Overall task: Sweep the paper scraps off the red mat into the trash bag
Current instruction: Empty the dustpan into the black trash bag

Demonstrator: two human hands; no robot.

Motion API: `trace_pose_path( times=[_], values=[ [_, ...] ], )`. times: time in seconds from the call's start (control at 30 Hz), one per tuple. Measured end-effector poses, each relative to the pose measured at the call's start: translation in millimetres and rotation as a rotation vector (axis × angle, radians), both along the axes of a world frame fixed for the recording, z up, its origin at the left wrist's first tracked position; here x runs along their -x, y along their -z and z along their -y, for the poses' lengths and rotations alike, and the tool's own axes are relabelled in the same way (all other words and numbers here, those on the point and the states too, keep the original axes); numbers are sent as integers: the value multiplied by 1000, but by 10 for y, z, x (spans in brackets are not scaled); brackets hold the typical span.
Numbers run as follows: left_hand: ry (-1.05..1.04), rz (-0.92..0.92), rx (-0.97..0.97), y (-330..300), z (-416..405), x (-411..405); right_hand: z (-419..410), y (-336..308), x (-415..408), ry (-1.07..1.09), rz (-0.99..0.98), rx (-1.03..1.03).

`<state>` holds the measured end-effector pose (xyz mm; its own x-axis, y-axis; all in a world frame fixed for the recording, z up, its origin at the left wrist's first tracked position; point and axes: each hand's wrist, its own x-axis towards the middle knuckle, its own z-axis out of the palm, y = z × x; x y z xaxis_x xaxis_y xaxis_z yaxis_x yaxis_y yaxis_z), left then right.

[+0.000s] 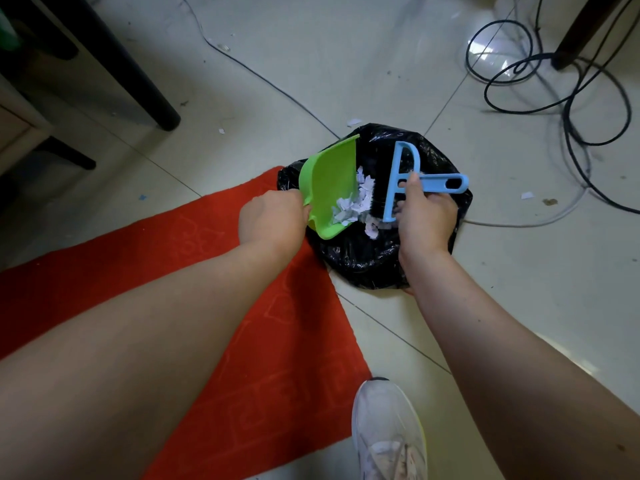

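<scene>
Over the crinkled black plastic trash bag [367,258], the left hand [273,220] grips a tilted green plastic dustpan [329,188]; the right hand [424,216] grips a blue-handled black-bristled brush [398,183], pushing white paper scraps [353,206] in. The red mat [242,306] beside the bag looks clear; a few scraps remain on the floor.

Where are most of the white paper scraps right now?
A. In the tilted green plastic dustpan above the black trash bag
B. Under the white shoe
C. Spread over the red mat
A: the white paper scraps sit in the tilted green plastic dustpan, spilling toward the black trash bag as the blue brush pushes them.
</scene>
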<state>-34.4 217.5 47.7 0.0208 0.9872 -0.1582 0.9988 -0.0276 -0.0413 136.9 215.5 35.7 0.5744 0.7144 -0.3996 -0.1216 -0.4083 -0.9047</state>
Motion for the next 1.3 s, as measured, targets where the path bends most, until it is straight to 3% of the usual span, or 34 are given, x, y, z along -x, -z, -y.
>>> trace_pose_path(
  times=[0.2,0.3,0.6,0.8,0.93,1.03,1.3],
  values=[
    [176,-99,-96,-29,38,-18,2,-39,17,-15,-7,22],
    [275,-104,-138,-74,64,8,-9,-96,38,0,-134,-9],
    [377,-140,-265,-210,53,10,-24,-173,-8,61,-204,10],
    [253,32,-287,-130,81,35,-31,-190,7,67,-247,4],
    [153,116,-247,-167,133,-5,-21,-194,11,124,-170,39],
    [147,89,-159,-151,137,-46,-10,-197,16,89,-308,6],
    [-334,361,-118,-80,5,0,44,-193,-64,233,-328,38]
  ],
)
